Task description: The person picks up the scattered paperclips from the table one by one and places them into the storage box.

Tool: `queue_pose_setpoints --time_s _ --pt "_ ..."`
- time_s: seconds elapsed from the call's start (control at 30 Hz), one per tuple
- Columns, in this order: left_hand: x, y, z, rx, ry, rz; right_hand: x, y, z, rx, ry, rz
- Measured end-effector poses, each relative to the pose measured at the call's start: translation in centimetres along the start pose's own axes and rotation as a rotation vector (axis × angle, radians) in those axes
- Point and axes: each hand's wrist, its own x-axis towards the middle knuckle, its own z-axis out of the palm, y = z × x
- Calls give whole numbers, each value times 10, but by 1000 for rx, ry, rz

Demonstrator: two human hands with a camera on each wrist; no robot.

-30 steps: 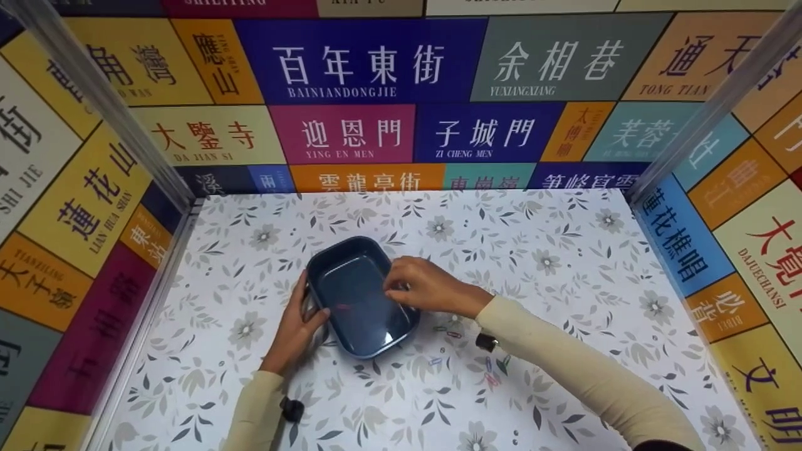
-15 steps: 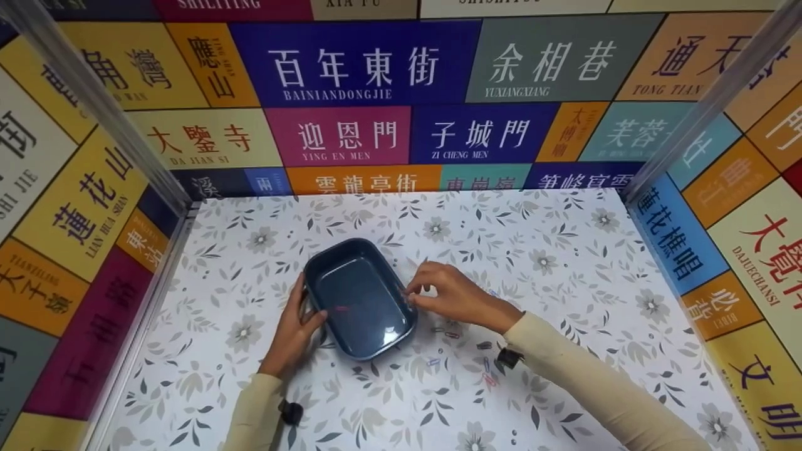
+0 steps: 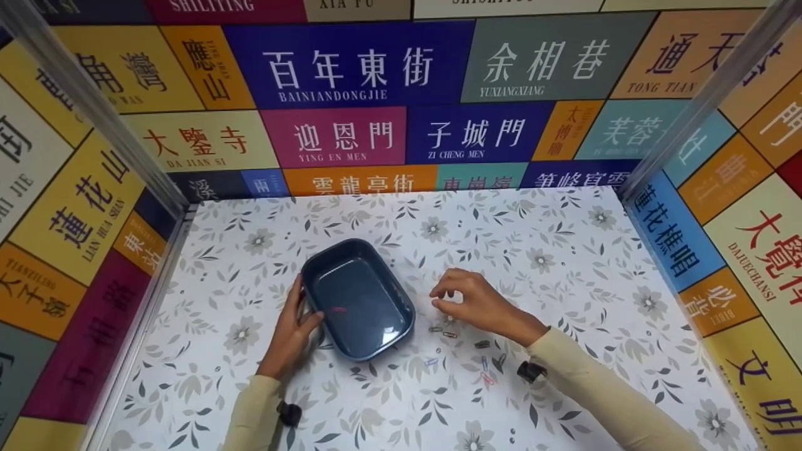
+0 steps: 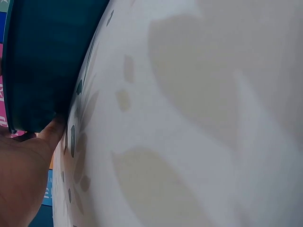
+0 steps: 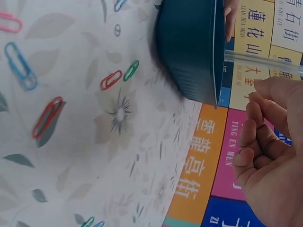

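A dark blue rectangular dish (image 3: 351, 282) stands slanted on the table, with a small pink-red paper clip (image 3: 339, 309) inside. My left hand (image 3: 289, 332) holds its left side; in the left wrist view the thumb (image 4: 53, 135) presses the outer wall low down. To the right of the dish, apart from it, my right hand (image 3: 479, 304) hovers with fingers loosely bent and nothing between them. Below that hand lie several paper clips, among them a red clip (image 5: 111, 80), a green clip (image 5: 131, 70), a blue clip (image 5: 20, 66) and a pink clip (image 3: 487, 378).
White floral paper (image 3: 244, 401) covers the table. Printed panels with large characters enclose it: a back wall (image 3: 351, 62), a left wall (image 3: 75, 300) and a right wall (image 3: 758, 250). Clear strips run up the two back corners.
My right hand has moved from over the dish's right rim to the right and slightly toward me, away from the dish. The left hand keeps its hold on the dish.
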Motion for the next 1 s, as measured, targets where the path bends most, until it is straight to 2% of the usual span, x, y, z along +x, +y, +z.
queue_pose_setpoints --time_s 0.17,0.53,0.83,1.0 --pt "-1 0 -1 10 4 -1 -12 7 -4 -19 35 38" --pt "0 0 -2 11 -1 4 -39 27 -11 -11 134 68" --pt "0 0 -2 1 -10 -4 -61 40 -14 -33 167 205" --pt "0 -1 -2 -4 -7 -10 -74 47 -16 -31 185 244"
